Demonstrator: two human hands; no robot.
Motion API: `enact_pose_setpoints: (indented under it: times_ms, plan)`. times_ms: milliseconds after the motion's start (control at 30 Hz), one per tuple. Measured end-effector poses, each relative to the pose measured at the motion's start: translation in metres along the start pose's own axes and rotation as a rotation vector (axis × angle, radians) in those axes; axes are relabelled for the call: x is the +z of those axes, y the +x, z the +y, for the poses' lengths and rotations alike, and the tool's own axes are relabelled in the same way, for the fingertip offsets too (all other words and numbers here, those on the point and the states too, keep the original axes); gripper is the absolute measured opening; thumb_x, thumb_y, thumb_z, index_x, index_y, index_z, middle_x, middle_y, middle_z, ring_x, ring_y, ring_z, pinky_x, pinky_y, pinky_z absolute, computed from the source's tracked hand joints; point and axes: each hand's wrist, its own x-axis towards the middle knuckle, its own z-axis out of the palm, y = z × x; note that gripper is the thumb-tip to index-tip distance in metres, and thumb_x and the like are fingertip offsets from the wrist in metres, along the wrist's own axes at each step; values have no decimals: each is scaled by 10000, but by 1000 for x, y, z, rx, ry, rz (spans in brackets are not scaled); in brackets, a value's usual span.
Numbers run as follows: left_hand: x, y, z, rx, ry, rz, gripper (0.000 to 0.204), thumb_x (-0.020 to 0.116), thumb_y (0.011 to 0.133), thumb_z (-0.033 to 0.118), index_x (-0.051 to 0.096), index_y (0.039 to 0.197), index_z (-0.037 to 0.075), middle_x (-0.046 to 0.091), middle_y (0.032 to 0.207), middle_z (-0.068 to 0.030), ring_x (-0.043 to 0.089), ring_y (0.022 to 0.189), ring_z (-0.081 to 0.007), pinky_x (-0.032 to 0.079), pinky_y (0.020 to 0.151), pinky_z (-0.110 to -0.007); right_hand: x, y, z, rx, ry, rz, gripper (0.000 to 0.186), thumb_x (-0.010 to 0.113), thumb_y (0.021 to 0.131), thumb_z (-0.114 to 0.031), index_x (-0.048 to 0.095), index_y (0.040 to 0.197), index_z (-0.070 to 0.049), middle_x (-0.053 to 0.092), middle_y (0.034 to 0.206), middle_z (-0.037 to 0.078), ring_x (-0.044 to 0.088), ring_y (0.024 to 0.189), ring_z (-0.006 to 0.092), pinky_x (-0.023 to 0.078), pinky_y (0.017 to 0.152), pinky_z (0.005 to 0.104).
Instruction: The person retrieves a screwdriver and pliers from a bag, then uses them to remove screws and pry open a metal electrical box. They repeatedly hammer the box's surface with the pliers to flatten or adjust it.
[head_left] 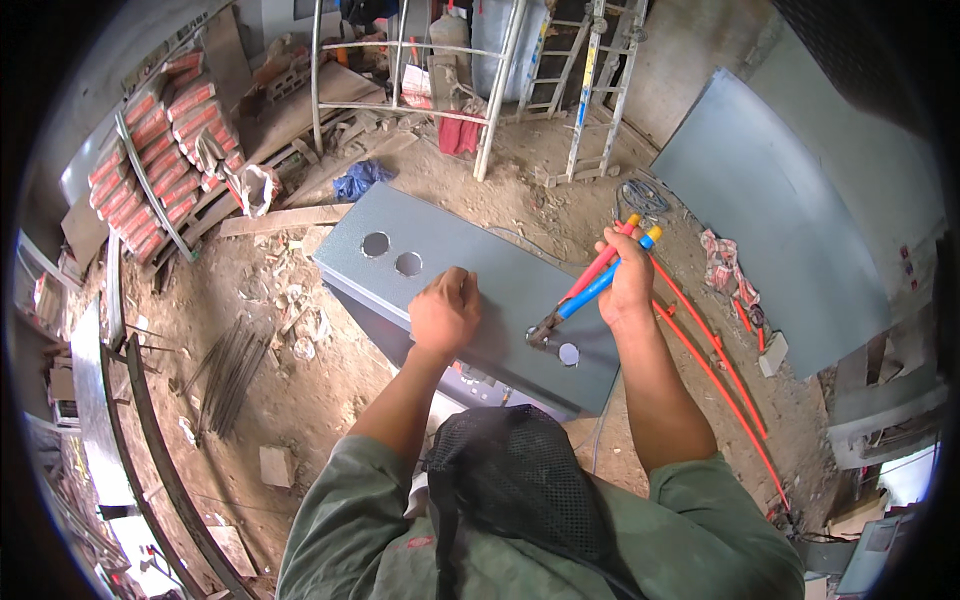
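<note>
A long grey metal electrical box (pixel 440 235) lies slantwise in front of me, with two round holes near its far left end and two near its right end. My right hand (pixel 628 275) is closed round the handles of long pliers (pixel 590 292), one handle red and one blue, both with yellow ends. The metal jaws of the pliers are at one of the right-hand holes, beside another hole (pixel 569 355). My left hand (pixel 446 310) rests as a fist on the box's top, near its near edge; whatever is inside its fingers is hidden.
Red-and-white sacks (pixel 165 150) are stacked at the far left. Ladders (pixel 590 90) and a metal frame (pixel 400 105) stand at the back. A large grey sheet (pixel 770 220) leans at the right, near orange tubes (pixel 710 365). Thin rods (pixel 232 375) and rubble lie on the floor.
</note>
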Motion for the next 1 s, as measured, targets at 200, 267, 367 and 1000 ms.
enact_pose_setpoints:
  times_ms: [200, 267, 367, 1000]
  plan:
    - [-2, 1, 2, -1, 34, -29, 207, 659, 998, 260, 692, 908, 76, 728, 861, -163, 707, 767, -414, 556, 683, -498, 26, -12, 2, 38, 53, -54, 562, 732, 917, -142, 432, 1391, -159, 563, 1042, 17, 587, 794, 121, 490, 721, 328]
    - [-1, 1, 1, 0, 36, -29, 207, 658, 999, 256, 685, 901, 75, 726, 859, -158, 704, 762, -411, 554, 675, -500, 24, -5, 7, 28, 78, -45, 522, 720, 917, -131, 443, 1358, -163, 532, 990, 8, 545, 719, 109, 472, 655, 319]
    - [-1, 3, 2, 0, 27, -24, 211, 659, 998, 251, 672, 886, 73, 716, 839, -154, 699, 746, -408, 550, 660, -499, 27, 6, 10, 39, 79, -7, 460, 704, 912, -114, 458, 1298, -166, 490, 922, 0, 464, 637, 93, 432, 587, 306]
    - [7, 2, -12, 109, -85, 29, 145, 677, 935, 191, 611, 848, 96, 680, 777, -103, 697, 708, -343, 548, 607, -487, 31, -15, -11, 1, -82, 27, 445, 683, 901, -131, 480, 1296, -138, 613, 944, 20, 609, 788, 174, 511, 756, 410]
